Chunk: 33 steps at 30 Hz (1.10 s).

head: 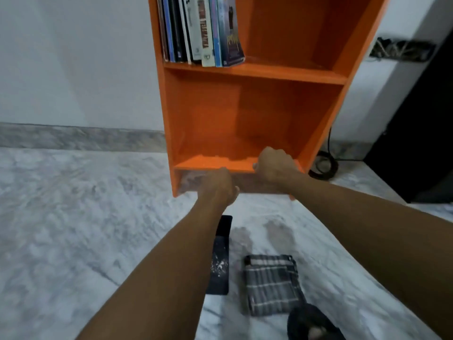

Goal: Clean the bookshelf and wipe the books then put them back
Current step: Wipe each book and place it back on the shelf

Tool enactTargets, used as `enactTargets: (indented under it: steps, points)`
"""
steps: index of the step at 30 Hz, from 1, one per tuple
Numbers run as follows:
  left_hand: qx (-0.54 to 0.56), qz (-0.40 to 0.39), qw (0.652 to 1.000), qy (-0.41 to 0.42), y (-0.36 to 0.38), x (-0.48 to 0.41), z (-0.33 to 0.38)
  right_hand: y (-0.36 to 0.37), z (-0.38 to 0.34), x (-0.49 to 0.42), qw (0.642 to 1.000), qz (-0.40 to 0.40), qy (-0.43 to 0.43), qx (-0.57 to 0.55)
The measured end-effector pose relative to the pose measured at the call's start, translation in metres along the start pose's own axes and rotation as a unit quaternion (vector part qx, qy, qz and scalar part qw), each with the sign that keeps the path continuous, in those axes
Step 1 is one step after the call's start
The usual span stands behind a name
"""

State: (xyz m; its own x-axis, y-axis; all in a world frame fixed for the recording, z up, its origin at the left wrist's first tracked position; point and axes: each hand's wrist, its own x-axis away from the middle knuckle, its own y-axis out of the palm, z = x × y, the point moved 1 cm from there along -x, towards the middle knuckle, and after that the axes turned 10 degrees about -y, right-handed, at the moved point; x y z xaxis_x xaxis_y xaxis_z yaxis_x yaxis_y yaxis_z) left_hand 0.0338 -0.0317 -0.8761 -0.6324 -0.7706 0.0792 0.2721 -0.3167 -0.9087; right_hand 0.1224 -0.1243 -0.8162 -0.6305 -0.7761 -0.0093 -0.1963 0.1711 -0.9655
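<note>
The orange bookshelf (247, 114) is standing on the marble floor (73, 217) against the far wall, and both hands are reaching to its lowest board. The right hand (274, 165) is curling its fingers over the front edge of that board, toward its right end, and gripping it. The left hand (218, 185) is sitting just below the same edge, in front of the gap under the board. Its fingers are bending away from the camera, so I cannot tell whether it is holding anything.

A row of books (201, 30) is standing upright on the upper shelf, packed to the left side, with the rightmost one leaning slightly. The compartment below them is showing only its orange walls.

Near the person, a folded checked cloth (272, 283) is lying flat on the floor, with a dark flat item (219, 256) speckled with white just to its left, partly under the left forearm.
</note>
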Motion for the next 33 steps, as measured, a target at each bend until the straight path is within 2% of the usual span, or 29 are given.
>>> enactTargets:
  steps: [3, 6, 10, 13, 17, 21, 26, 29, 33]
  points:
    - [-0.055, -0.032, 0.998, 0.026, 0.026, 0.004, -0.002, 0.019, 0.010, 0.019, 0.991, -0.120, -0.056, 0.034]
    - [-0.072, -0.027, 0.996, 0.033, 0.036, 0.000, -0.008, 0.053, 0.028, 0.023, 0.975, -0.206, -0.056, 0.066]
    - [-0.139, -0.058, 0.989, 0.003, 0.062, 0.002, -0.013, 0.123, 0.054, 0.029, 0.926, -0.347, -0.057, 0.134]
    - [-0.213, -0.072, 0.974, 0.008, 0.085, -0.003, -0.009, 0.167, 0.078, 0.039, 0.904, -0.399, -0.060, 0.141]
    - [-0.270, -0.073, 0.960, 0.027, 0.115, -0.020, -0.015, 0.213, 0.111, 0.060, 0.898, -0.417, -0.025, 0.137]
    - [-0.289, -0.080, 0.954, 0.026, 0.134, -0.026, -0.017, 0.229, 0.122, 0.068, 0.920, -0.379, -0.020, 0.096]
    - [-0.325, -0.089, 0.941, 0.019, 0.135, -0.032, -0.031, 0.226, 0.136, 0.072, 0.918, -0.394, -0.038, 0.031]
    - [-0.336, -0.102, 0.937, -0.006, 0.123, -0.028, -0.056, 0.222, 0.138, 0.081, 0.924, -0.382, -0.013, 0.001]
    - [-0.320, -0.101, 0.942, 0.023, 0.091, -0.021, -0.062, 0.192, 0.137, 0.080, 0.941, -0.338, -0.011, 0.001]
